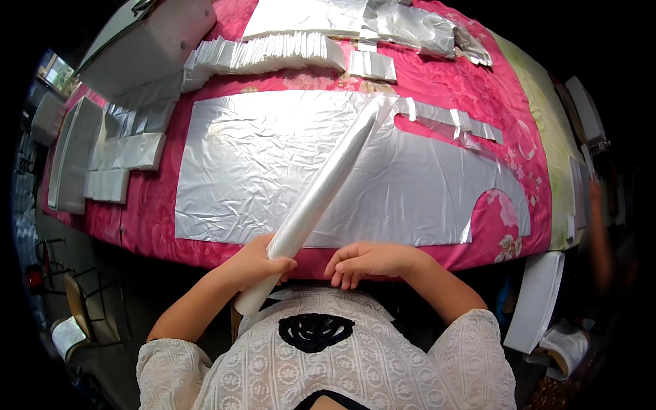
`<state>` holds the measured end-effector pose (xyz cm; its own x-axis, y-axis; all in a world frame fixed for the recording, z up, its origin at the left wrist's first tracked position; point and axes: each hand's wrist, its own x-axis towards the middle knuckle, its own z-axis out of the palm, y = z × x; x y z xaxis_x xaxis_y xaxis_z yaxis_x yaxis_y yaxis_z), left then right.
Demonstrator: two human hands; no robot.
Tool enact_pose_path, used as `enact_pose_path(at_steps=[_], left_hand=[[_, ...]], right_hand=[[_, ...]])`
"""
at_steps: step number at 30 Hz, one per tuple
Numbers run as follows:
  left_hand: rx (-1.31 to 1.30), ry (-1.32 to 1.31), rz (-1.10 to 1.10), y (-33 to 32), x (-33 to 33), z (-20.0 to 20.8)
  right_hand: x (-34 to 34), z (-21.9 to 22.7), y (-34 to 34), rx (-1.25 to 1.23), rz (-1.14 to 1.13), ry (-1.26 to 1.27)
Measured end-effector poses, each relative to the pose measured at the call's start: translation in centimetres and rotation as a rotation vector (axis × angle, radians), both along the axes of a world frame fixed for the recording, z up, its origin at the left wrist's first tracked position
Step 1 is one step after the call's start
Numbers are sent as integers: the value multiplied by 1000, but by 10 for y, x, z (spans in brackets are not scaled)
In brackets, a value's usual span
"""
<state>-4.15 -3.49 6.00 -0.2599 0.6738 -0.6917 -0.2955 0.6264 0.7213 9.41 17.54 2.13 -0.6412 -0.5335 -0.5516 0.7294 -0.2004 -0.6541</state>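
Note:
My left hand is wrapped round the lower part of a long white roll, which slants up and to the right over the table. The roll's lower end sticks out below my hand, near my body. Beneath it a thin white plastic apron lies spread flat and wrinkled, with a curved cut-out at its right end and a strap along its upper right. My right hand hovers just off the table's front edge, fingers loosely bent and apart, with nothing in it.
A pink floral cloth covers the table. Behind the apron stands a row of folded white packets beside a small folded packet. More folded stacks and a white box sit at the left. Another person's arm shows at far right.

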Motion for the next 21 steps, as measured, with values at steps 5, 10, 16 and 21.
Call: enact_pose_path(at_steps=[5, 10, 16, 21], left_hand=[[-82, 10, 3, -27, 8, -8], [-88, 14, -8, -36, 12, -14], [-103, -7, -53, -43, 10, -20], [-56, -154, -51, -53, 13, -23]], right_hand=[[-37, 12, 77, 850, -807, 412], [-79, 6, 104, 772, -712, 416], [-98, -1, 124, 648, -438, 294], [-94, -6, 145, 820, -577, 380]])
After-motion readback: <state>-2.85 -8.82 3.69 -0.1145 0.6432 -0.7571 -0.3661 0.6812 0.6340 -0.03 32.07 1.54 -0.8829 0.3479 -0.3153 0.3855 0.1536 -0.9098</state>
